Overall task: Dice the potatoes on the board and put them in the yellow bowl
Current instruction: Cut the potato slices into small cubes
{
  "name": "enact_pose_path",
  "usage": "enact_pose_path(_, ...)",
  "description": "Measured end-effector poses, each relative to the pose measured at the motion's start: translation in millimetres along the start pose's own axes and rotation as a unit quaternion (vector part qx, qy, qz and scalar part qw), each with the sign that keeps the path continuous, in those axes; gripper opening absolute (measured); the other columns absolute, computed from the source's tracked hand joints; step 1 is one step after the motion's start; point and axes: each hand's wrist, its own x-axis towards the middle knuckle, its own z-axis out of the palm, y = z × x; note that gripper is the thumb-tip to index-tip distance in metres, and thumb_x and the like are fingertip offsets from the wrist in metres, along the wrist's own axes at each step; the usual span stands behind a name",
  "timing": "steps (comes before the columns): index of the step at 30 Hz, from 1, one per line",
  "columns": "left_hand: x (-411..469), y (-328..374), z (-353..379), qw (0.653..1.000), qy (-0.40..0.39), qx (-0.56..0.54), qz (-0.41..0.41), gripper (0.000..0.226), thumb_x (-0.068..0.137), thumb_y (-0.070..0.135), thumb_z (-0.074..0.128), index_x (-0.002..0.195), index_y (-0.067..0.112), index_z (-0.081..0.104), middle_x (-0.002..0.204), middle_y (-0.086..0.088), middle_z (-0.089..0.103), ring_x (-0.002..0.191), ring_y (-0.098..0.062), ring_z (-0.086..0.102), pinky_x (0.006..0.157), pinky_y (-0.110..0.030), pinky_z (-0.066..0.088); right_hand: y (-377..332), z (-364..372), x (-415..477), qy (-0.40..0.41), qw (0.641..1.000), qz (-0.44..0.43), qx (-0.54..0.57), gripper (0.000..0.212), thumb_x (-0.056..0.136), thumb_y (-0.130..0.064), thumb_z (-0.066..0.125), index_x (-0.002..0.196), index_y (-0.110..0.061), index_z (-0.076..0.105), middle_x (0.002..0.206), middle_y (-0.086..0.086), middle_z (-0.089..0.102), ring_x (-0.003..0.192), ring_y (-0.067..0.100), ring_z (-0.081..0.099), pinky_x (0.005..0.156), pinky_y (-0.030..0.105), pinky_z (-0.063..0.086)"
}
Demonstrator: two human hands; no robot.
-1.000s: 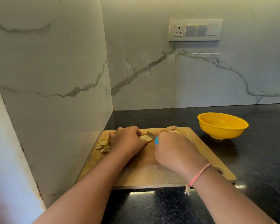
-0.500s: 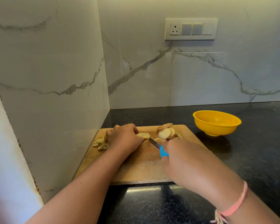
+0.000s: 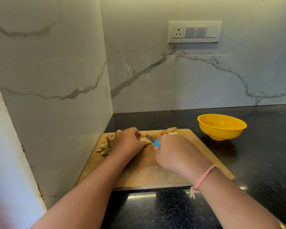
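A wooden cutting board (image 3: pixel 144 174) lies on the black counter. My left hand (image 3: pixel 125 142) presses down on a pale potato slice (image 3: pixel 143 139) near the board's middle back. My right hand (image 3: pixel 177 152) is closed around a blue-handled knife (image 3: pixel 153 140), whose short blade rests on that slice. A small heap of diced potato (image 3: pixel 103 148) sits at the board's left edge, partly hidden by my left hand. More potato slices (image 3: pixel 169 131) show behind my right hand at the board's far edge. The yellow bowl (image 3: pixel 221 127) stands to the right of the board, with no potato visible inside.
Marble-patterned walls close in the corner on the left and behind the board. A switch panel with a socket (image 3: pixel 194 32) is mounted on the back wall. The black counter (image 3: pixel 262 154) stretches to the right and in front of the board.
My right hand has moved forward again with the knife, bringing the blade back onto the slice under my left hand. The stack of slices is now mostly hidden behind it.
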Motion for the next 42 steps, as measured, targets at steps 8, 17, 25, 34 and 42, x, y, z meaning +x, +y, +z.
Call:
enact_pose_path(8,0.8,0.2,-1.9,1.0,-0.002,0.025,0.01,0.032,0.086,0.058,0.056,0.112,0.039,0.057,0.119,0.01,0.062,0.121,-0.018,0.044,0.101,-0.043,0.029,-3.8,-8.5,7.1,-0.019,0.999,-0.033,0.036,0.024,0.098,-0.018,0.043,0.121,-0.012,0.048,0.075,0.0,0.046,0.065,0.013,0.05,0.055,0.022,0.042)
enact_pose_path(17,1.2,-0.3,-1.6,1.0,-0.005,0.026,0.005,0.036,0.083,0.059,0.061,0.112,0.037,0.057,0.118,0.01,0.063,0.12,-0.018,0.045,0.101,-0.043,0.031,8.4,2.7,-13.7,-0.007,0.999,-0.035,0.031,0.035,0.098,-0.025,0.04,0.133,-0.022,0.044,0.083,-0.003,0.046,0.076,0.013,0.05,0.061,0.025,0.042)
enact_pose_path(25,1.0,-0.4,-2.0,1.0,-0.008,0.006,-0.001,0.031,0.083,0.057,0.061,0.108,0.038,0.058,0.115,0.011,0.063,0.118,-0.017,0.047,0.101,-0.044,0.032,5.4,-4.1,2.4,-0.003,1.0,-0.01,0.016,0.03,0.097,-0.023,0.043,0.125,-0.017,0.054,0.081,0.0,0.052,0.065,0.012,0.052,0.053,0.022,0.043)
enact_pose_path(34,0.7,1.5,-0.8,1.0,-0.007,0.018,-0.008,0.031,0.086,0.054,0.059,0.112,0.038,0.057,0.117,0.01,0.062,0.12,-0.018,0.044,0.103,-0.044,0.028,1.4,7.9,-10.6,-0.006,1.0,-0.024,0.001,0.029,0.099,-0.024,0.041,0.126,-0.016,0.048,0.094,0.002,0.052,0.096,0.019,0.057,0.08,0.03,0.048)
enact_pose_path(42,0.0,-0.3,0.4,1.0,0.001,0.022,-0.004,0.033,0.085,0.055,0.061,0.113,0.037,0.057,0.119,0.009,0.062,0.121,-0.019,0.044,0.104,-0.045,0.029,8.5,-6.5,-40.5,-0.066,0.996,-0.035,-0.045,0.039,0.098,-0.027,0.045,0.136,-0.02,0.039,0.12,0.003,0.053,0.107,0.02,0.054,0.083,0.03,0.045)
